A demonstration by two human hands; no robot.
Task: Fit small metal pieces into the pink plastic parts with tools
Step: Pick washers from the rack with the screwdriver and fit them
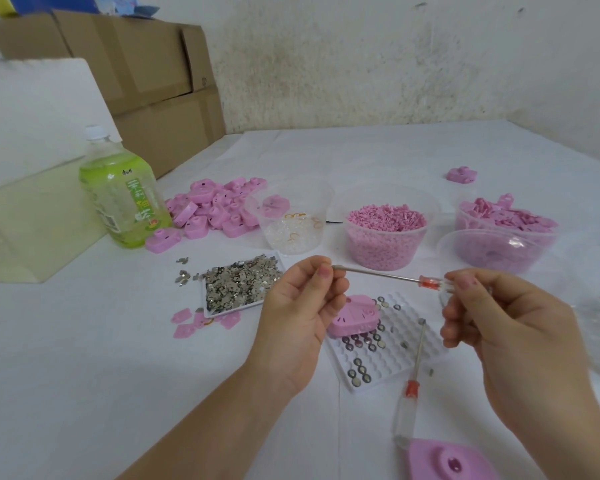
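My right hand grips the clear handle of a thin screwdriver that lies level above the table. My left hand pinches its metal tip with thumb and forefinger. Below the hands a pink plastic part rests on a white grid tray that holds several round button cells. A white tray of small metal pieces lies left of my left hand. A second screwdriver lies on the table near the front. Another pink part sits at the bottom edge.
A heap of pink parts and a green drink bottle stand at the left. Clear tubs hold transparent bits, pink pellets and pink pieces. Cardboard boxes stack at the back left.
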